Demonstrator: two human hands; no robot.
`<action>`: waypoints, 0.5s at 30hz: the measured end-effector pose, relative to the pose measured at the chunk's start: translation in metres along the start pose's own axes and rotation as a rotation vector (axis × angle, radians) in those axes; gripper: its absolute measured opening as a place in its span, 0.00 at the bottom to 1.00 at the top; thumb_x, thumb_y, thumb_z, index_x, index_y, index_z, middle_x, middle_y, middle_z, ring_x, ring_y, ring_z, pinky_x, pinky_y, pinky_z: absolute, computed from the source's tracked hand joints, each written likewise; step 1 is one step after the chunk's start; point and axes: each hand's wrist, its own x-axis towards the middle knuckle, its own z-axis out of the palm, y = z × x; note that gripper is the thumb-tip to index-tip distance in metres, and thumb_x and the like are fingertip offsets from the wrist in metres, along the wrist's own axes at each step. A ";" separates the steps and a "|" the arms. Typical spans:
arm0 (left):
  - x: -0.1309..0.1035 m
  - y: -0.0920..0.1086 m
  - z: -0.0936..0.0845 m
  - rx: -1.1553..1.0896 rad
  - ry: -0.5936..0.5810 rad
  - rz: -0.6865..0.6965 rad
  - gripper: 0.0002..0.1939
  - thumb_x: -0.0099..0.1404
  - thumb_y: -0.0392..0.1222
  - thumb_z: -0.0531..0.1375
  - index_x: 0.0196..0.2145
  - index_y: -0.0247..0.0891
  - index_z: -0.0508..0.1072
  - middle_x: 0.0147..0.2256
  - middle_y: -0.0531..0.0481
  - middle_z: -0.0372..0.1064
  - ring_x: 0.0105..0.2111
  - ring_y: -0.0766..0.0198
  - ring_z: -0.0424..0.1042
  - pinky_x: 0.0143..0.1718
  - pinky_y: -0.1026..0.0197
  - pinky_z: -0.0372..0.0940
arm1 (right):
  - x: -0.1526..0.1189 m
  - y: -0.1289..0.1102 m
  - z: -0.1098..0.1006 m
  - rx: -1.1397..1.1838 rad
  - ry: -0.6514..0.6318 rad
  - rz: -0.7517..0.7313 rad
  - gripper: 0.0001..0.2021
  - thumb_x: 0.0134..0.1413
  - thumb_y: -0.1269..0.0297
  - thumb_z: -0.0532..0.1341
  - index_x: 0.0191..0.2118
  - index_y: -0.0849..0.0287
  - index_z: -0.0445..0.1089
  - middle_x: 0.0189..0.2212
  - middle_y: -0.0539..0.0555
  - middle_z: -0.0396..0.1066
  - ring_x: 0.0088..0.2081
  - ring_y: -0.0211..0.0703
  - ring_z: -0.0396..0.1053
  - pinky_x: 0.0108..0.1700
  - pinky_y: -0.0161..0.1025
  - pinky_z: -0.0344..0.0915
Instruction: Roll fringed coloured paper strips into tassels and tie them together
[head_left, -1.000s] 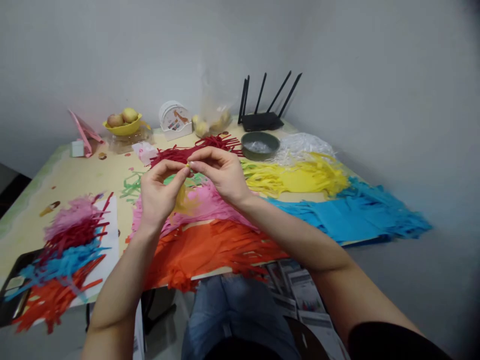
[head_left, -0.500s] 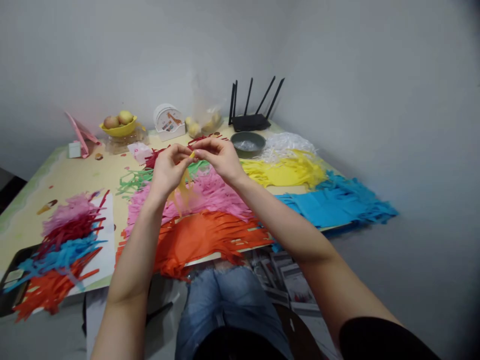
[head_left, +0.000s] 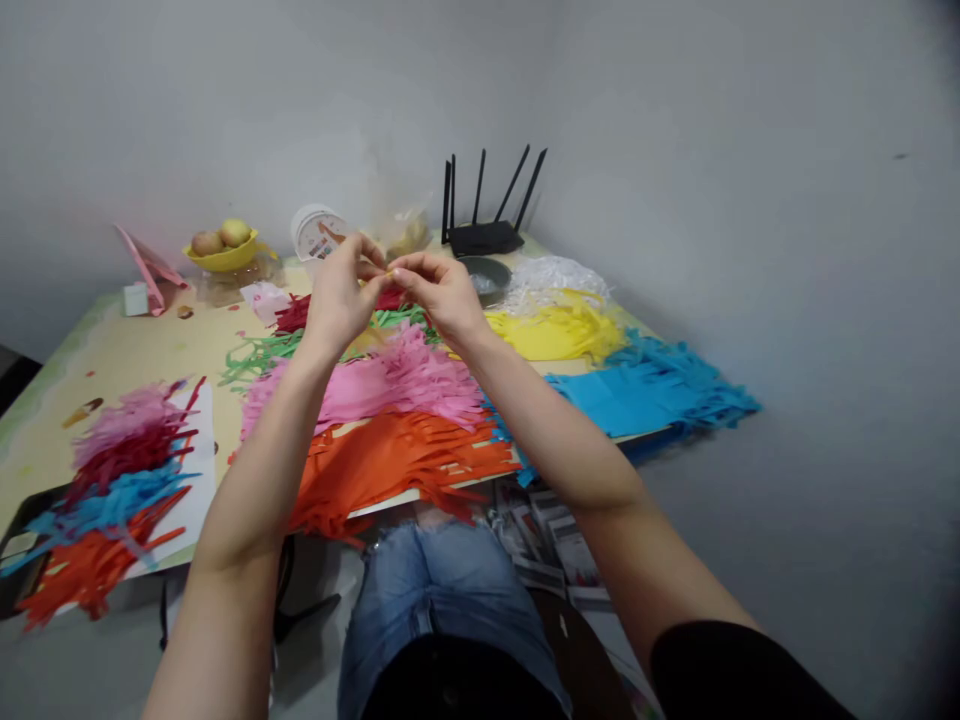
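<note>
My left hand [head_left: 346,290] and my right hand [head_left: 439,295] meet at the fingertips above the far part of the table. Both pinch a small yellow strip [head_left: 389,275], mostly hidden by the fingers. Below them lies pink fringed paper [head_left: 390,385], with green fringe [head_left: 259,358] and dark red fringe [head_left: 292,315] behind. Nearer me is orange fringed paper [head_left: 382,460]. Yellow fringed paper [head_left: 555,330] and blue fringed paper [head_left: 637,393] spread to the right. At the left, pink, red, blue and orange tassels [head_left: 124,500] overlap a white sheet [head_left: 200,470].
A black router [head_left: 486,238] with upright antennas stands at the back, near a dark bowl [head_left: 487,278] and white shredded strips [head_left: 559,283]. Further left are a yellow fruit bowl [head_left: 231,258], a round white holder [head_left: 316,232] and a pink stand [head_left: 146,270].
My joined hands are slightly higher in the view, and the yellow strands that hung blurred below them now barely show. The whole scene has shifted a little left.
</note>
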 end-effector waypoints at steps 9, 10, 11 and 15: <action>0.009 -0.015 0.021 -0.173 -0.051 0.030 0.15 0.59 0.43 0.68 0.40 0.40 0.69 0.30 0.52 0.74 0.38 0.57 0.78 0.42 0.55 0.72 | 0.005 -0.003 -0.020 -0.105 0.006 -0.078 0.25 0.44 0.40 0.70 0.31 0.61 0.71 0.26 0.48 0.69 0.28 0.31 0.67 0.30 0.30 0.64; 0.008 -0.013 0.021 -0.144 -0.046 0.053 0.14 0.59 0.44 0.68 0.40 0.41 0.70 0.31 0.51 0.74 0.40 0.56 0.78 0.43 0.54 0.72 | 0.006 -0.001 -0.021 -0.081 0.007 -0.040 0.25 0.44 0.40 0.70 0.30 0.61 0.71 0.26 0.47 0.68 0.28 0.31 0.66 0.28 0.29 0.63; 0.007 -0.011 0.021 -0.110 -0.039 0.074 0.13 0.60 0.44 0.68 0.39 0.41 0.70 0.32 0.51 0.74 0.42 0.55 0.77 0.45 0.53 0.71 | 0.006 0.001 -0.023 -0.056 0.002 0.001 0.25 0.44 0.40 0.70 0.30 0.61 0.70 0.25 0.47 0.67 0.26 0.30 0.65 0.27 0.29 0.62; 0.002 -0.009 0.020 0.002 -0.005 0.095 0.10 0.59 0.45 0.68 0.34 0.41 0.71 0.34 0.50 0.74 0.47 0.52 0.75 0.51 0.51 0.69 | 0.006 0.003 -0.027 -0.012 -0.039 0.096 0.25 0.42 0.42 0.72 0.27 0.61 0.69 0.21 0.46 0.64 0.23 0.29 0.62 0.24 0.27 0.59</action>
